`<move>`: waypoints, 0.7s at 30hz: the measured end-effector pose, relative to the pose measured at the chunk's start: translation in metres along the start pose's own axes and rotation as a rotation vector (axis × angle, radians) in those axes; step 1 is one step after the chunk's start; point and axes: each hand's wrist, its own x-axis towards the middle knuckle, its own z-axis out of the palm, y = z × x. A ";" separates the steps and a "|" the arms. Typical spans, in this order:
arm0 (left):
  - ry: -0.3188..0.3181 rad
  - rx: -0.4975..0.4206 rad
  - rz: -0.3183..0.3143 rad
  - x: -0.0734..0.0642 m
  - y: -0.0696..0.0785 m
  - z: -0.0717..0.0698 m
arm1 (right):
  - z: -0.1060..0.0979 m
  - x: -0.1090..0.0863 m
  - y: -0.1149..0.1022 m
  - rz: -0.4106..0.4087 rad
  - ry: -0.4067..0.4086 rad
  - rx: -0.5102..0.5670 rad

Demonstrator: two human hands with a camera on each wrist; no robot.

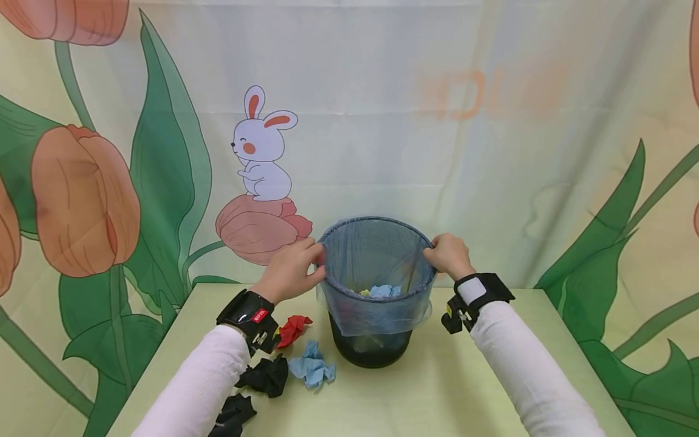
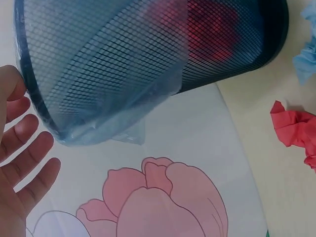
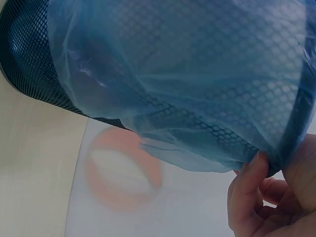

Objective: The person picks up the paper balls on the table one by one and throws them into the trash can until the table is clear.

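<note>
A black mesh trash can [image 1: 374, 358] stands upright on the table, lined with a translucent blue trash bag [image 1: 371, 318] folded outward over the rim. Crumpled light-blue paper [image 1: 385, 291] and something yellowish lie inside. At the left side of the rim is my left hand [image 1: 295, 267]. Its thumb touches the rim in the left wrist view, while the fingers [image 2: 37, 158] are loosely spread outside it. My right hand [image 1: 452, 255] grips the opposite side of the rim. In the right wrist view, its curled fingers [image 3: 247, 190] pinch the bag's edge there.
Left of the can lie crumpled papers: a red one [image 1: 293, 329], a light-blue one [image 1: 312, 365] and two black ones, one [image 1: 267, 376] partly behind the left forearm. A curtain [image 1: 355, 121] printed with tulips and a rabbit hangs behind the table [image 1: 453, 394].
</note>
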 end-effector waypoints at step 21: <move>-0.131 -0.055 -0.078 -0.042 -0.006 0.043 | -0.001 0.001 0.000 0.014 -0.004 -0.009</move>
